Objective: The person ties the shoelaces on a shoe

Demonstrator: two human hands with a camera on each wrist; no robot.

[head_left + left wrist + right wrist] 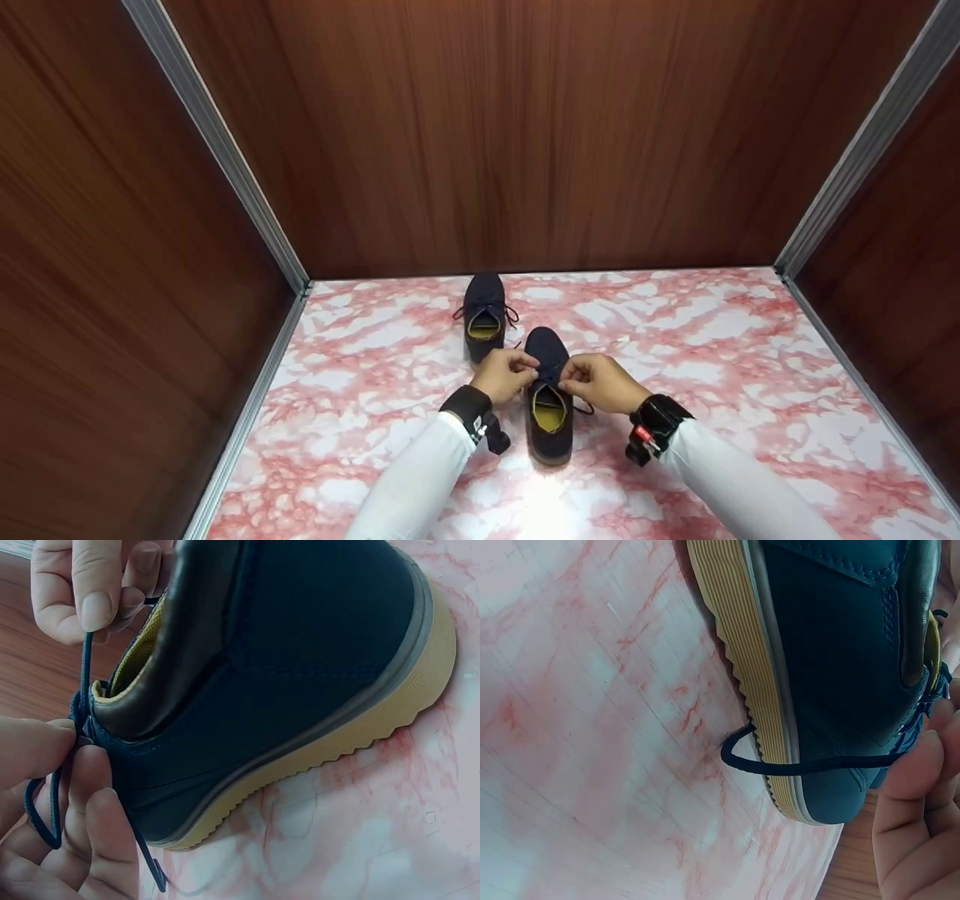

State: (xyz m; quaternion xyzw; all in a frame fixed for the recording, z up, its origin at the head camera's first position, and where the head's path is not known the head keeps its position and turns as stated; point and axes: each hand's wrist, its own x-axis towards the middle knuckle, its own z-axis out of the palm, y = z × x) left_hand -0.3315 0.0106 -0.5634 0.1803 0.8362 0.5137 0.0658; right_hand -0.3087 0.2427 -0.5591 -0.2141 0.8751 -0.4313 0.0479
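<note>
A dark navy shoe [551, 448] with a yellow lining and a pale ridged sole stands upright on the floor, toe pointing away. My left hand [506, 375] is over its left side and pinches a loop of the dark shoelace [54, 821] between thumb and fingers at the lacing. From the other side my right hand [604, 384] pinches another stretch of lace, drawn straight in the left wrist view. Below the left fingers a lace end dangles beside the shoe. In the right wrist view a lace [825, 764] runs from the right fingertips across the shoe's side.
A matching shoe [486, 289] stands ahead and to the left, its laces sticking out on both sides. The floor [705, 465] has a red and white marbled pattern. Brown wood-look panels [540, 135] with grey metal corner strips enclose the back and both sides.
</note>
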